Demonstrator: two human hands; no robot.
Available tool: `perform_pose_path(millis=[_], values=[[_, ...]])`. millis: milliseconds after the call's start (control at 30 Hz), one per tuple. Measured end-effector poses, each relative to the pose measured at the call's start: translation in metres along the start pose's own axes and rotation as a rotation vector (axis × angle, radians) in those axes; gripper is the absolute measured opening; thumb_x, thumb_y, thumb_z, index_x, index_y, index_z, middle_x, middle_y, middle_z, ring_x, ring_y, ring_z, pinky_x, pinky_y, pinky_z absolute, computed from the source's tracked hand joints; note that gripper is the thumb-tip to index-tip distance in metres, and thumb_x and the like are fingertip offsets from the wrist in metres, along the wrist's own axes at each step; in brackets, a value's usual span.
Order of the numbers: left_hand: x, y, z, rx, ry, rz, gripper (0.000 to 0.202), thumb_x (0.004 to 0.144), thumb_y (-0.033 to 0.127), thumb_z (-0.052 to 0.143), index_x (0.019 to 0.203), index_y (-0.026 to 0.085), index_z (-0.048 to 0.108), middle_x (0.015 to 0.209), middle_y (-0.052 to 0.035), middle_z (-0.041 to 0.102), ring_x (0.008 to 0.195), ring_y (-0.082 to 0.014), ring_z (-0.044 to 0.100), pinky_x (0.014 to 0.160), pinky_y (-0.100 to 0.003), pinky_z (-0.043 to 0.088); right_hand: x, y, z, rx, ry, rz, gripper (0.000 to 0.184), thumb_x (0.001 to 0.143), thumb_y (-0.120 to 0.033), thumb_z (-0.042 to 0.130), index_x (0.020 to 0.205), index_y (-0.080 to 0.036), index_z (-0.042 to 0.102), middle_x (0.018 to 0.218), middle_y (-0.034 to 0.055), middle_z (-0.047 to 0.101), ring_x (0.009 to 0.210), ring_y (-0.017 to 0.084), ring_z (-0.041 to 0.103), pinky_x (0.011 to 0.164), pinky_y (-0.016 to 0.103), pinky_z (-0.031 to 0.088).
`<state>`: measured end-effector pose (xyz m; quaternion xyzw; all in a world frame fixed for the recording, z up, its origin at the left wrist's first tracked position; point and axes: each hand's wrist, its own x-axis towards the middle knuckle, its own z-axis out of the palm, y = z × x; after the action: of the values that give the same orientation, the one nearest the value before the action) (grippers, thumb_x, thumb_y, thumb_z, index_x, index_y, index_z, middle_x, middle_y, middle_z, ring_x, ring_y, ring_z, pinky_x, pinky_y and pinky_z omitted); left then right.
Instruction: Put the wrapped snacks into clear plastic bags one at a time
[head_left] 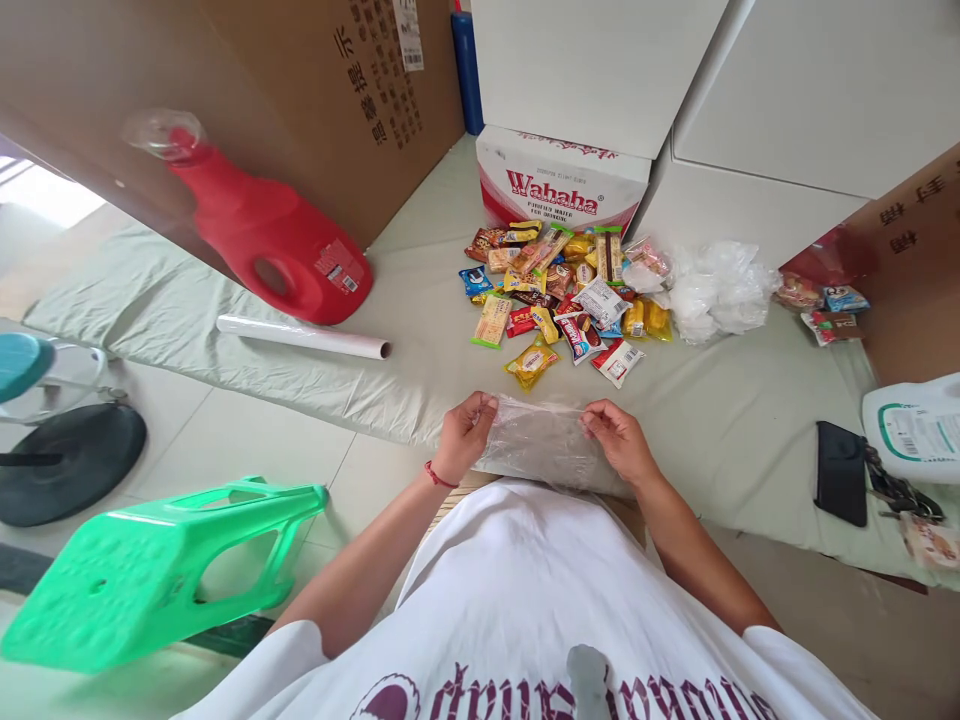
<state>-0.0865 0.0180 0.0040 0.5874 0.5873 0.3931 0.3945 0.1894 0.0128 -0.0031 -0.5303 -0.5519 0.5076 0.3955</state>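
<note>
A clear plastic bag [536, 445] is stretched between my two hands at the near edge of the cloth-covered surface. My left hand [469, 432], with a red string on its wrist, pinches one upper corner. The opposite corner is pinched in the fingers of my right hand [619, 437]. Just beyond the bag lies a pile of small wrapped snacks [559, 285] in many colours. Closest to my hands are a yellow-wrapped snack [532, 362] and a red-and-white packet [618, 362]. To the right of the pile sits a heap of crumpled clear bags [724, 292].
Behind the snacks stands a Wahaha carton [564, 180]. On the left are a red jug [277, 235], a white roll [304, 337] and, on the floor, a green stool [165, 570]. A black phone [840, 473] and a white bottle [919, 428] lie at right.
</note>
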Motion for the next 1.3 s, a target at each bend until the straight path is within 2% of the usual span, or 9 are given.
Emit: perform_pose_path(millis=[167,400,600,733,800,933,1033,1167,1300], values=[[0.010,0.005,0.002,-0.222,0.008,-0.148,0.036,0.097,0.052,0.053,0.078,0.022,0.054,0.055,0.0048,0.053,0.050,-0.0120,0.051,0.057,-0.026,0.042,-0.005,0.006,-0.022,0.203,0.153,0.211,0.042,0.079,-0.059,0.077,0.085,-0.020,0.062,0.074,-0.0010,0.062,0.059,0.011,0.053,0.048,0.023,0.044],[0.029,-0.007,0.012,-0.313,0.133,-0.308,0.038,0.093,0.056,0.056,0.076,0.024,0.048,0.050,0.0081,0.045,0.040,-0.0103,0.043,0.042,-0.024,0.035,0.000,0.016,-0.052,0.170,0.292,0.227,0.045,0.074,-0.060,0.080,0.084,-0.020,0.063,0.070,-0.0017,0.060,0.056,0.010,0.050,0.045,0.021,0.040],[0.025,-0.015,0.027,-0.292,0.204,-0.346,0.038,0.095,0.061,0.051,0.086,0.024,0.052,0.051,0.0088,0.046,0.037,-0.0105,0.042,0.039,-0.024,0.031,0.010,0.023,-0.070,-0.069,0.117,0.265,0.047,0.082,-0.066,0.070,0.097,-0.021,0.070,0.081,0.0045,0.072,0.064,0.016,0.062,0.051,0.025,0.049],[0.019,-0.010,0.028,-0.383,0.112,-0.253,0.047,0.097,0.067,0.046,0.116,0.025,0.054,0.067,0.0048,0.062,0.035,-0.0085,0.042,0.038,-0.025,0.031,0.035,0.019,-0.074,-0.103,0.199,0.239,0.044,0.086,-0.064,0.066,0.101,-0.024,0.070,0.082,0.0061,0.075,0.066,0.018,0.068,0.052,0.027,0.051],[0.018,-0.006,0.027,-0.459,0.063,-0.220,0.054,0.093,0.065,0.055,0.130,0.025,0.048,0.078,0.0024,0.068,0.036,-0.0068,0.041,0.038,-0.024,0.032,0.051,0.016,-0.068,-0.076,0.183,0.266,0.042,0.082,-0.061,0.071,0.102,-0.024,0.068,0.076,0.0036,0.073,0.062,0.018,0.066,0.050,0.026,0.049],[0.017,-0.002,0.023,-0.588,0.009,-0.194,0.084,0.074,0.041,0.082,0.144,0.032,0.035,0.111,-0.0028,0.069,0.047,-0.0020,0.042,0.046,-0.021,0.040,0.069,0.008,-0.047,0.026,0.085,0.264,0.046,0.066,-0.048,0.084,0.099,-0.021,0.067,0.067,-0.0035,0.062,0.054,0.013,0.053,0.044,0.022,0.040],[0.017,-0.005,0.019,-0.581,0.072,-0.173,0.088,0.070,0.031,0.082,0.144,0.035,0.036,0.122,-0.0035,0.064,0.054,-0.0004,0.044,0.054,-0.019,0.043,0.058,0.006,-0.040,0.086,0.245,0.082,0.037,0.072,-0.048,0.079,0.094,-0.020,0.068,0.075,-0.0014,0.062,0.058,0.011,0.048,0.048,0.023,0.040],[0.018,-0.015,0.016,-0.464,0.136,-0.155,0.088,0.070,0.033,0.084,0.145,0.031,0.037,0.120,-0.0036,0.061,0.062,-0.0025,0.052,0.061,-0.020,0.048,0.012,0.013,-0.061,0.041,0.444,-0.071,0.028,0.080,-0.045,0.078,0.092,-0.022,0.069,0.077,-0.0001,0.062,0.063,0.013,0.052,0.059,0.027,0.046],[0.018,-0.020,0.019,-0.336,0.159,-0.168,0.072,0.072,0.037,0.084,0.131,0.024,0.047,0.099,-0.0003,0.062,0.073,-0.0091,0.059,0.070,-0.024,0.052,-0.033,0.021,-0.094,-0.047,0.287,0.012,0.024,0.079,-0.045,0.080,0.086,-0.023,0.071,0.083,0.0023,0.065,0.068,0.015,0.056,0.063,0.029,0.047]])
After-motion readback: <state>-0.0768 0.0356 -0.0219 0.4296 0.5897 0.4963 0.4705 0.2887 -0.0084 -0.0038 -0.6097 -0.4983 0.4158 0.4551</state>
